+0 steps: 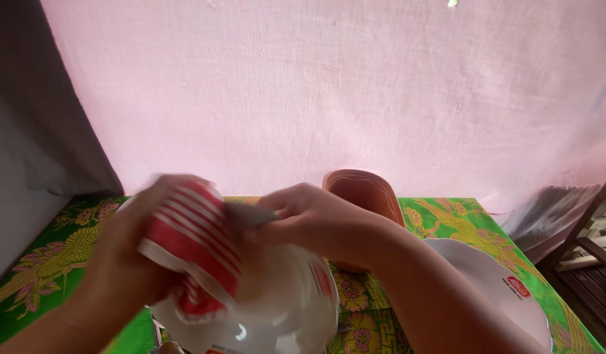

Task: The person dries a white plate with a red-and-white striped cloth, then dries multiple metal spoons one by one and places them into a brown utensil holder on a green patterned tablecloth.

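White bowl point(276, 308) sits lowest in the head view, directly under both hands, with a glossy surface and a small red mark on its right side. Left hand point(122, 252) is closed around a red-and-white striped cloth point(195, 246), which is bunched up and pressed against the upper left part of the bowl. Motion blur softens the cloth and the fingers, so the exact finger placement cannot be told. Right hand point(316, 219) lies over the top of the bowl, fingers curled and pinched on a grey fold of fabric that runs toward the striped cloth. The two hands are close together, almost meeting above the bowl.

Bench point(47, 262) carries a green covering printed with yellow and pink flowers and birds. A terracotta-coloured pot point(365, 193) stands behind the right hand, partly hidden by it. A white plate point(493, 288) with a small red mark lies to the right of the right forearm, on the covering. A pale pink sheet point(329, 85) hangs behind the bench and fills the upper view. Wooden slats point(594, 242) show at the far right edge.
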